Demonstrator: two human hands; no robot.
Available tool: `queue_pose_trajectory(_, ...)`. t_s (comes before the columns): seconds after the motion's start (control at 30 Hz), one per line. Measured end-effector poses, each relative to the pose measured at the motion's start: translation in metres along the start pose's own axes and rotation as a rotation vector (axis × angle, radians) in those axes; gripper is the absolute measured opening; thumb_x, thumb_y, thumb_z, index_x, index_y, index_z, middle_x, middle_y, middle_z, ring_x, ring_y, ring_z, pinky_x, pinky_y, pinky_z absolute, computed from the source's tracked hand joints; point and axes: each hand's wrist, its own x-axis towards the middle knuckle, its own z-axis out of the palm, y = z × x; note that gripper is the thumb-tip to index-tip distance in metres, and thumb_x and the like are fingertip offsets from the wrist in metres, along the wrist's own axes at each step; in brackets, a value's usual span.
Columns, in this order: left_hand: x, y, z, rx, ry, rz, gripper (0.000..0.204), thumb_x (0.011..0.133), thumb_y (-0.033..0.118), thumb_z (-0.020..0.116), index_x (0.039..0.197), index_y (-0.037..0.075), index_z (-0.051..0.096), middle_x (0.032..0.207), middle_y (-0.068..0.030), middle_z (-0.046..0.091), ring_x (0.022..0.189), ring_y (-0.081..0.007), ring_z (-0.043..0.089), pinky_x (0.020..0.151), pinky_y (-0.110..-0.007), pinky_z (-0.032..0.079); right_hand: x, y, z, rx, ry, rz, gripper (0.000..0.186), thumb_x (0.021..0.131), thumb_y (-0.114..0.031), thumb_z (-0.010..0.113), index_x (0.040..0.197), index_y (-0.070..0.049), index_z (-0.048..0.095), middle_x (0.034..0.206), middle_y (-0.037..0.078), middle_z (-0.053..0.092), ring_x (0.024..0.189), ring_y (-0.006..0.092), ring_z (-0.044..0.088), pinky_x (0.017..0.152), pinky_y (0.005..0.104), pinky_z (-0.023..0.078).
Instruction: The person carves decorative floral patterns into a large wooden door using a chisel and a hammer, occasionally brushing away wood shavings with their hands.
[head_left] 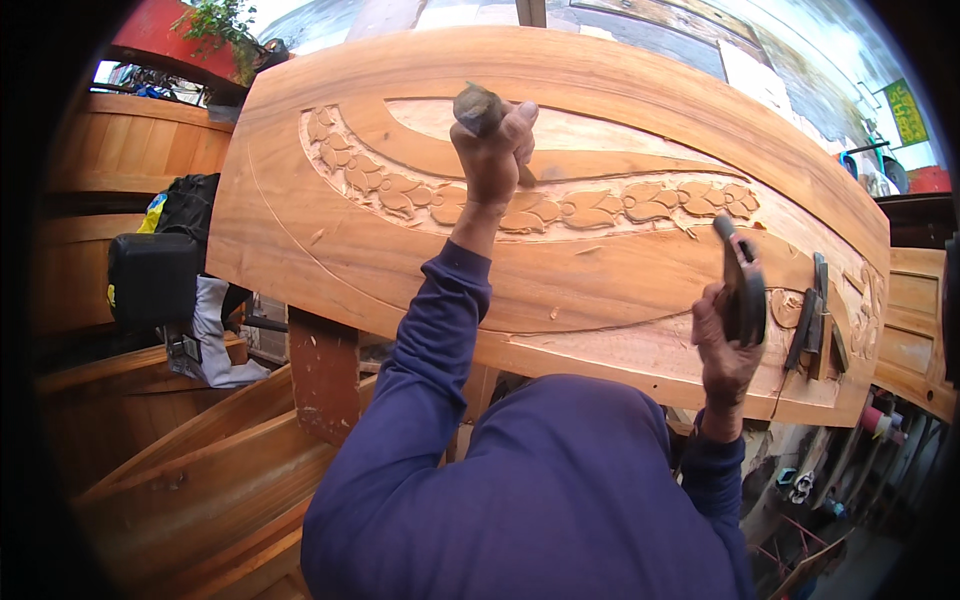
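A large wooden panel (400,280) lies before me, carved with a curving band of leaves and flowers (590,208). My left hand (490,165) is wrapped around a carving chisel (478,108), its rounded handle end pointing up. The chisel's blade comes down by the carved band near the panel's middle. On the right, my right hand (725,350) grips a dark mallet (745,290), raised above the panel and slightly smeared by motion. Mallet and chisel are well apart. Pale wood shows in the cut-away ground around the leaves.
Several carving chisels (818,325) lie on the panel's right end, beyond my right hand. A black case (153,280) and dark cloth stand off to the left. A brown wooden support (323,375) is under the panel. Wooden boards (200,490) fill the lower left.
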Motion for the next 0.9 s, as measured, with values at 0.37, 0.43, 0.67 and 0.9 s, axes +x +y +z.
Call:
queue_pose_trajectory(0.37,-0.005,-0.007,0.000,0.004,-0.047,0.042,0.028,0.091,0.010,0.075,0.073,0.008,0.052,0.054,0.0035,0.044,0.041,-0.0075,0.039,0.039,-0.025,0.030,0.148,-0.116,0.058,-0.676,-0.001,-1.103,0.028,0.098,-0.006,0.061,0.126,-0.003,0.062,0.079,0.005,0.060,0.061,0.0149,0.058,0.051,0.0285,0.046)
queue_pose_trajectory(0.43,-0.005,-0.006,0.002,0.023,-0.032,0.026,0.027,0.091,0.010,0.074,0.075,0.008,0.053,0.054,0.0034,0.044,0.041,-0.0075,0.039,0.040,-0.026,0.030,0.162,-0.097,0.094,-0.993,-0.137,-1.150,0.030,0.098,-0.007,0.057,0.128,-0.004,0.061,0.076,0.005,0.058,0.060,0.0166,0.059,0.049,0.0309,0.046)
queue_pose_trajectory(0.67,-0.004,-0.016,-0.007,-0.053,-0.124,-0.004,0.006,0.092,0.004,0.073,0.090,0.001,0.069,0.076,-0.0011,0.066,0.059,-0.0049,0.056,0.049,-0.022,0.041,0.179,-0.057,0.135,-0.930,-0.442,-1.194,0.064,0.099,-0.004,0.054,0.155,-0.034,0.045,0.071,0.003,0.056,0.055,0.0168,0.058,0.046,0.0335,0.048)
queue_pose_trajectory(0.9,-0.004,-0.019,-0.011,-0.076,-0.041,0.113,0.034,0.097,0.015,0.062,0.066,0.012,0.047,0.055,0.0059,0.041,0.044,-0.0051,0.037,0.039,-0.025,0.032,0.172,-0.045,0.111,-0.899,-0.367,-1.068,0.070,0.095,-0.001,0.062,0.154,-0.036,0.047,0.092,0.006,0.065,0.071,0.0200,0.065,0.059,0.0342,0.057)
